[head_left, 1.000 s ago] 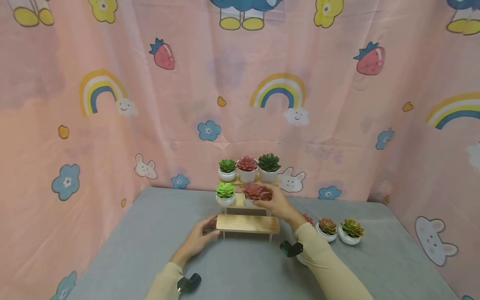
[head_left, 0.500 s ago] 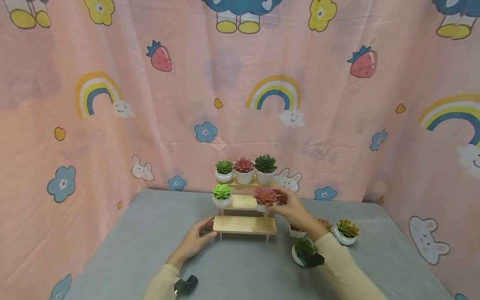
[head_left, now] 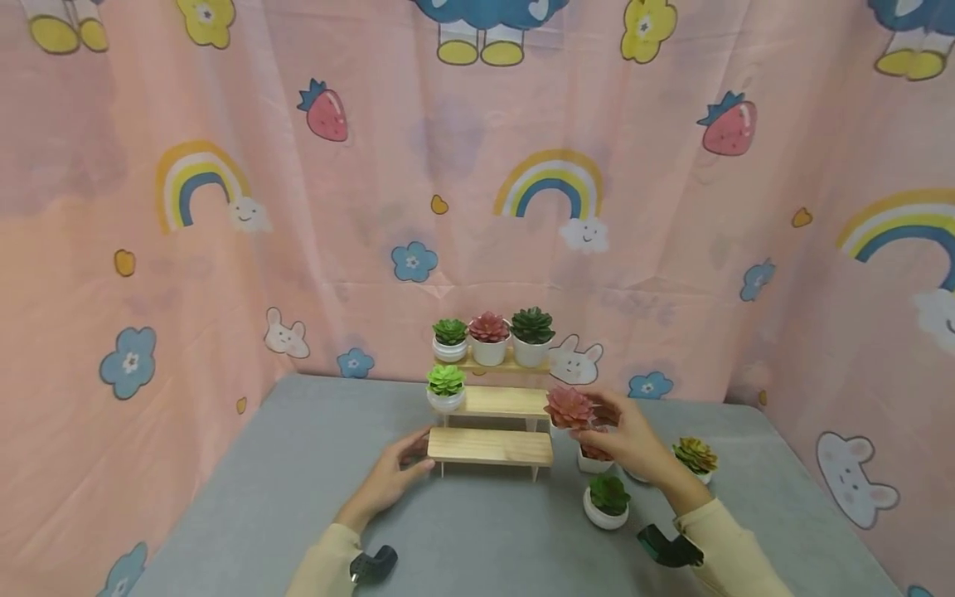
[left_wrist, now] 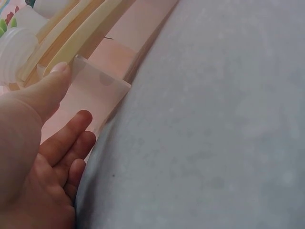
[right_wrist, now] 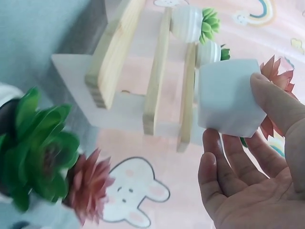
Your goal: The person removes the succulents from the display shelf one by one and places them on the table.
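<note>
A three-tier wooden stand (head_left: 490, 446) has a light green succulent (head_left: 446, 380) on its middle tier's left end and three potted succulents along the top. My left hand (head_left: 385, 481) touches the left end of the lowest tier; in the left wrist view the thumb (left_wrist: 57, 78) rests at the board's end, the other fingers loosely bent. Right of the stand, my right hand (head_left: 634, 435) grips a pink succulent (head_left: 569, 408) in a white pot (right_wrist: 231, 98), held above the table between thumb and fingers.
On the grey table (head_left: 298, 464), right of the stand, are a dark green succulent (head_left: 608, 495), another reddish one (head_left: 595, 453) partly behind the right hand, and a yellow-green one (head_left: 695, 456). A patterned pink curtain (head_left: 462, 274) hangs behind.
The right hand has lifted the pink succulent off the middle tier and carried it right and toward the wearer, beyond the stand's end. The left hand has stayed at the lowest tier.
</note>
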Demonstrator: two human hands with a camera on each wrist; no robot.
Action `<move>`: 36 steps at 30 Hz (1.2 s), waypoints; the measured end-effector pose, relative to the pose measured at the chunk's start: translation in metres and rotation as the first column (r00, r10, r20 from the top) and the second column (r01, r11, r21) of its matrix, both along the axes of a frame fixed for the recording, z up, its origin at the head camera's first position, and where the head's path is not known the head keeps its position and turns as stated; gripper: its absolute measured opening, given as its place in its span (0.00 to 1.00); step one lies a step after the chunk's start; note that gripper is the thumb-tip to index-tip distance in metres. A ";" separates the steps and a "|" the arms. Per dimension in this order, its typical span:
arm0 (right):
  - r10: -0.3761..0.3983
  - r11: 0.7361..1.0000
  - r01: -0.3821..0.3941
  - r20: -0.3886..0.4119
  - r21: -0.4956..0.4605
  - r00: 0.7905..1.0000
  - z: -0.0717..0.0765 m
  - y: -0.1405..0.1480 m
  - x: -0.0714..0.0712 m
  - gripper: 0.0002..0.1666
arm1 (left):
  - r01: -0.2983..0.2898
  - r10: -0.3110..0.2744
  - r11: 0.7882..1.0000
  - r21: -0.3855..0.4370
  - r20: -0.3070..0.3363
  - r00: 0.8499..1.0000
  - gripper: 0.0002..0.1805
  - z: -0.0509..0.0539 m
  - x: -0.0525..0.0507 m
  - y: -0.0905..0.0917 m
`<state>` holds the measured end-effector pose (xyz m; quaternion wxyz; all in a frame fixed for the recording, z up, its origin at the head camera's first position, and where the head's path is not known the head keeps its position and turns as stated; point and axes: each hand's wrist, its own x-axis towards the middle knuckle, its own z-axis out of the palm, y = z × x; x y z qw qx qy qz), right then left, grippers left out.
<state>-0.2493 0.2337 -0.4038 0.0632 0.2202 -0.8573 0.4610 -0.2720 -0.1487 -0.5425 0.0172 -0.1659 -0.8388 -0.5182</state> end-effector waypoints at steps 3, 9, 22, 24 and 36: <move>-0.016 1.000 0.016 0.006 0.015 1.000 -0.001 0.009 0.007 0.31 | 0.002 -0.002 1.000 0.003 0.007 1.000 0.33 -0.001 0.000 0.001; -0.021 1.000 0.021 0.074 0.000 0.997 -0.001 0.030 0.020 0.32 | -0.003 0.002 1.000 0.011 0.024 1.000 0.33 -0.001 0.001 0.003; -0.101 0.995 0.102 0.098 -0.005 0.990 -0.018 0.067 0.034 0.33 | 0.002 -0.002 1.000 0.016 0.026 1.000 0.33 0.002 0.002 0.001; -0.111 0.994 0.111 0.097 0.006 0.989 -0.020 0.071 0.035 0.32 | 0.002 -0.002 1.000 0.017 0.024 1.000 0.33 0.002 0.002 0.001; -0.121 0.993 0.120 0.159 0.011 0.980 -0.039 0.098 0.044 0.34 | -0.004 0.004 1.000 0.013 0.023 1.000 0.33 0.003 0.002 0.002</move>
